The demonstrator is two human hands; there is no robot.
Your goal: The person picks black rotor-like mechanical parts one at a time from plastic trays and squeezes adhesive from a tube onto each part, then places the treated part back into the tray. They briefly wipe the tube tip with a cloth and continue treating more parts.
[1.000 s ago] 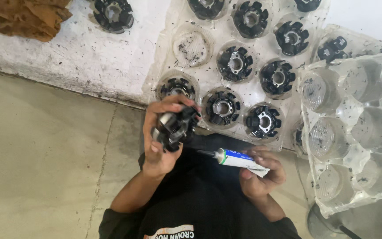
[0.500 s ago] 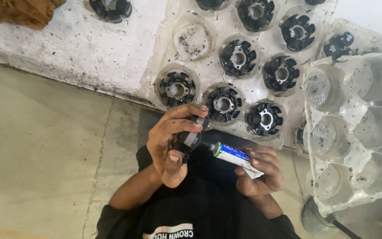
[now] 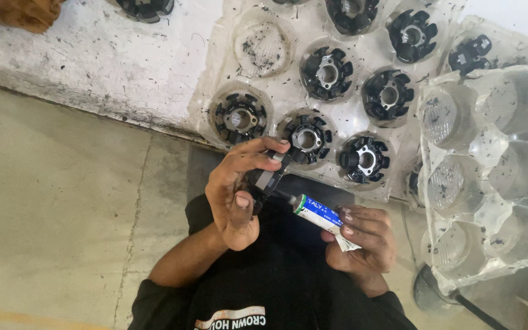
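Observation:
My left hand (image 3: 236, 189) grips a black round toothed part (image 3: 268, 178) with a metal centre, held in front of my chest. My right hand (image 3: 362, 239) holds a small white, green and blue tube (image 3: 317, 212), squeezed flat at its back end. The tube's dark nozzle touches the black part at its lower right side. Just beyond my hands lies a clear plastic tray (image 3: 282, 91) with several of the same black toothed parts (image 3: 327, 72) sitting in round pockets.
A second clear pocketed tray (image 3: 490, 183), mostly without parts, lies tilted at the right. The trays rest on a white, speckled surface (image 3: 93, 55) whose edge meets a beige floor (image 3: 50, 220). A brown crumpled thing (image 3: 13, 12) is at top left.
My left hand has turned the black part and brought it lower, nearer my body. The tube's nozzle has come up against the part. The view has shifted slightly.

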